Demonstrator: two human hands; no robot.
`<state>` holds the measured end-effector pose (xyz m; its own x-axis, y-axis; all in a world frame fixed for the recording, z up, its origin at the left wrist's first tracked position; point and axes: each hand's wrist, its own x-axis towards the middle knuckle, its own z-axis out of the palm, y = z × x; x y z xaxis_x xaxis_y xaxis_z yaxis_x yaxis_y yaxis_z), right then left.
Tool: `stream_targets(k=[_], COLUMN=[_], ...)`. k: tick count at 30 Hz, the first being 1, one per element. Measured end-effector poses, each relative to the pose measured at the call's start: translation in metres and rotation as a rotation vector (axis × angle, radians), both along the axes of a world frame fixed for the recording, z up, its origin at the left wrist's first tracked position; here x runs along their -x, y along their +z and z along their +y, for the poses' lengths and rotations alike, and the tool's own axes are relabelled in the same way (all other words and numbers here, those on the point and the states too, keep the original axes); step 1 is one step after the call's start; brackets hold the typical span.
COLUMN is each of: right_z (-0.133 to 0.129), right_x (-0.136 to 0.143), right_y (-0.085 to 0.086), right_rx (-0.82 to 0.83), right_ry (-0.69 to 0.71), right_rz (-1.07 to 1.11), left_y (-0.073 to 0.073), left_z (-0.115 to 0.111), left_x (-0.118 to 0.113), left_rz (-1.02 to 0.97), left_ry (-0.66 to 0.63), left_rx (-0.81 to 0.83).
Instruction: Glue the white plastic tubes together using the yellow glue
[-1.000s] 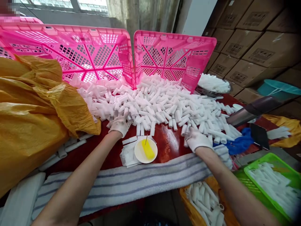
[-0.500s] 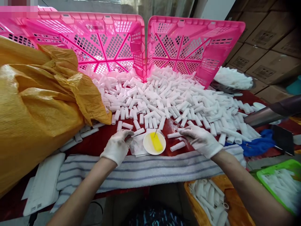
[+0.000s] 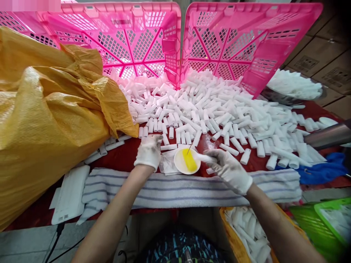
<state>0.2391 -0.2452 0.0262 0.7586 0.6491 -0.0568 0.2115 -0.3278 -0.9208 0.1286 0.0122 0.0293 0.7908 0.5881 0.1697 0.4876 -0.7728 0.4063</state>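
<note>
My right hand, in a white glove with greyed fingertips, grips a white tube. The tube's far end reaches over the rim of a small white dish. A yellow sponge-like block lies in that dish, with a thin pin standing up from it. To the left, my gloved left hand has its fingers drawn together near another white tube; what they hold, if anything, is hidden. Thin clear packaging lies between the left hand and the dish.
A big heap of white tubes spills from two tipped pink baskets. A yellow sack bulges at left. A striped towel lines the front edge. At right are a metal bowl and a grey metal pipe.
My right hand has moved left and brought a tube to the dish. The left hand has turned, its fingers now drawn up closer together. The whole view has shifted slightly.
</note>
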Motion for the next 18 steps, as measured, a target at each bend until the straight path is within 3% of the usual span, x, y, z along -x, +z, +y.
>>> stream_targets(k=[3,7,12,18], right_z=[0.018,0.032,0.022,0.013], right_x=[0.013,0.004,-0.006,-0.003], right_y=[-0.003,-0.017,-0.032,-0.030], right_rx=[-0.034,0.022,-0.111,0.067], right_ry=[0.050,0.007,0.093,0.098], right_rz=[0.132,0.029,-0.234,-0.133], left_y=[0.003,-0.006,-0.016,0.000], left_z=[0.029,0.054,0.042,0.021], left_x=[-0.008,0.000,0.025,0.033], left_rz=[0.146,0.281,0.243,0.256], left_ry=[0.071,0.018,-0.102,-0.219], left_rx=[-0.126,-0.148,-0.148,-0.164])
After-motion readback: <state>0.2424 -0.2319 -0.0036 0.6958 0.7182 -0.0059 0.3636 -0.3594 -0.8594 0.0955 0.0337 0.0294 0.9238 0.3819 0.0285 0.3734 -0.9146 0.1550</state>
